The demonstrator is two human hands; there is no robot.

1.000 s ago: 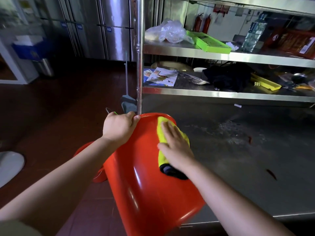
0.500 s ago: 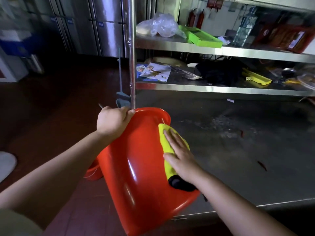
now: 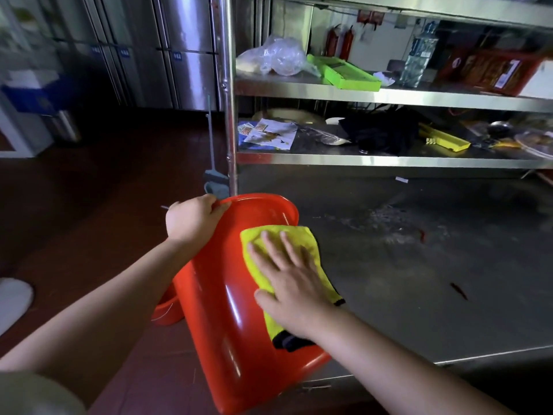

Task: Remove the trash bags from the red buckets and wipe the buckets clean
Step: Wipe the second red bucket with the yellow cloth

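The bucket (image 3: 227, 310) is held tipped over the counter (image 3: 419, 280) edge, its rim gripped by the left hand (image 3: 191, 220), so its side faces up; the cloth (image 3: 281, 250) is pressed flat there under the open right hand (image 3: 293, 286).

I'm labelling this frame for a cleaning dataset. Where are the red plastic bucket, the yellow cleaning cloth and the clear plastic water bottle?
red plastic bucket (image 3: 227, 319), head view, on its glossy outer wall.
yellow cleaning cloth (image 3: 302, 239), head view, on its upper right corner.
clear plastic water bottle (image 3: 419, 59), head view, on its body.
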